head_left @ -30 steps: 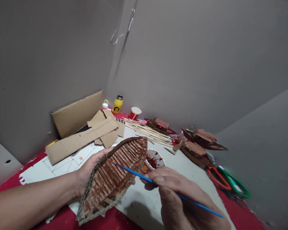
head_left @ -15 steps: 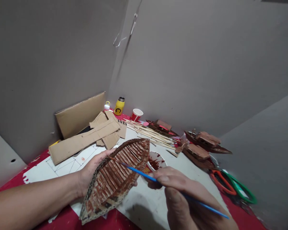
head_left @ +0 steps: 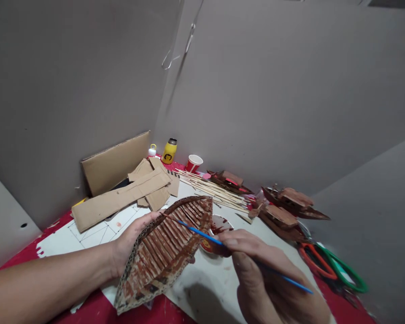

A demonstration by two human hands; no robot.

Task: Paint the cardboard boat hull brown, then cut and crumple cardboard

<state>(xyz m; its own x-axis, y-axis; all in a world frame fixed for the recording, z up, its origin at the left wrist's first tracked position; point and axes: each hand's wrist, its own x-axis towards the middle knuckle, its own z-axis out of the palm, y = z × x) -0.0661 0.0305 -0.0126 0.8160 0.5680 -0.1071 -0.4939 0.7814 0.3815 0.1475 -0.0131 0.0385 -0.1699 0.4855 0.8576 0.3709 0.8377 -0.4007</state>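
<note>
My left hand (head_left: 130,240) grips a cardboard boat hull (head_left: 165,249) from its left side, tilted so its ribbed, partly brown-painted inside faces me. My right hand (head_left: 259,274) pinches a thin blue paintbrush (head_left: 202,233); the brush tip rests on the ribs near the hull's upper edge. Just behind the hull stands a small paper cup of brown paint (head_left: 218,227), partly hidden by the hull and my right hand.
Cardboard strips (head_left: 121,195) and a cardboard sheet (head_left: 116,162) lie at the back left. Bamboo skewers (head_left: 216,189), a yellow bottle (head_left: 169,151) and a red cup (head_left: 193,163) sit behind. Brown painted model boats (head_left: 286,207) and orange and green scissors (head_left: 330,267) are at the right.
The brush tip has slid up and to the right along the hull's ribs, toward the upper edge. The view shifted slightly; my left hand keeps its hold on the hull.
</note>
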